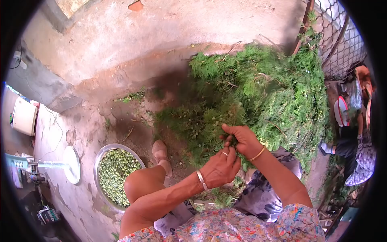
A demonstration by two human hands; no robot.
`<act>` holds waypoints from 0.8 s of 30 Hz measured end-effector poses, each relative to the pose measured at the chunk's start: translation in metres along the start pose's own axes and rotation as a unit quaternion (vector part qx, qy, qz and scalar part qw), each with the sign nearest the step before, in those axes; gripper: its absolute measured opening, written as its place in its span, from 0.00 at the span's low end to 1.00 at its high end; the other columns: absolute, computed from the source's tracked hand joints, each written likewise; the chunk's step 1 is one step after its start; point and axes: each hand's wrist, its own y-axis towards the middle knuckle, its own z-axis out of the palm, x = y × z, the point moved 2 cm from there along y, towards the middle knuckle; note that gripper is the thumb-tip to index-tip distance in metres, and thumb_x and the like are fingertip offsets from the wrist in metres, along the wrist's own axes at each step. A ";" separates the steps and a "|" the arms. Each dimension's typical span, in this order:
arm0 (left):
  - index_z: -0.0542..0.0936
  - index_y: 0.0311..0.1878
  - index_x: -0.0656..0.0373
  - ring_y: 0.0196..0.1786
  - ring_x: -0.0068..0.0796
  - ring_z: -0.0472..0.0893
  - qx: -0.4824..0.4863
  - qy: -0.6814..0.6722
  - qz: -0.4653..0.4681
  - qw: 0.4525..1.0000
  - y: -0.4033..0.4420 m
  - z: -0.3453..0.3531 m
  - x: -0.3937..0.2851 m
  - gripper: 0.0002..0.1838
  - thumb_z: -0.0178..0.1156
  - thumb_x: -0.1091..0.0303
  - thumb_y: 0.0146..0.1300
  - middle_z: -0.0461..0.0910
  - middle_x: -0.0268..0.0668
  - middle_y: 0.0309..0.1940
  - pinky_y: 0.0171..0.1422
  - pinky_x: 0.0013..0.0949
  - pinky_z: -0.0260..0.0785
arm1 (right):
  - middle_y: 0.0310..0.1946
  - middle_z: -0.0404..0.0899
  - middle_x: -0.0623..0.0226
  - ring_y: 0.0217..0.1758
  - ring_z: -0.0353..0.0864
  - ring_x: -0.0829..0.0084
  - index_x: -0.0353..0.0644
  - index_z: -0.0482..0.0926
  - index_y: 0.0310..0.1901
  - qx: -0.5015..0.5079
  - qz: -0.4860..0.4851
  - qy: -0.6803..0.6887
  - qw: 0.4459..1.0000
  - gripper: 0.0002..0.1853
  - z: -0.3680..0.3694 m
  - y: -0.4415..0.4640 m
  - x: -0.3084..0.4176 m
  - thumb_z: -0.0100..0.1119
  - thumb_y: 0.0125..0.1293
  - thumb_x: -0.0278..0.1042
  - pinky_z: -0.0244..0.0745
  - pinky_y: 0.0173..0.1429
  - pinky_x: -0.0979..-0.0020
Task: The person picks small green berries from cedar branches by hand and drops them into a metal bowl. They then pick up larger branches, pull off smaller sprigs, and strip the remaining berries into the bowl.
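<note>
My left hand (221, 166), with a ring and a silver bangle at the wrist, is closed with its fingers pinched together near the stem end of a green sprig (209, 121). Just above and to its right, my right hand (243, 141) is closed at the same sprig, its thumb pointing left. The sprig carries small round green cones and spreads out beyond my fingers. What lies inside the fingers is partly hidden. A wide metal basin (96, 169) of small green cones (117, 173) stands on the ground left of my knee.
A large heap of leafy green branches (278, 92) lies against the wall (161, 32). A stand fan's round base (72, 165) is at the left. Wire mesh (342, 40) rises at the upper right. Another person's leg (348, 149) shows at the right, near a red-rimmed bowl (342, 111).
</note>
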 end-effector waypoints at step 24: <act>0.77 0.38 0.65 0.28 0.43 0.78 -0.297 -0.091 -0.364 0.878 0.005 -0.075 0.085 0.11 0.61 0.74 0.50 0.78 0.46 0.28 0.34 0.35 0.69 | 0.49 0.75 0.62 0.52 0.72 0.69 0.36 0.63 0.57 0.056 -0.256 -0.329 0.907 0.37 0.005 -0.038 0.015 0.62 0.55 0.56 0.64 0.59 0.66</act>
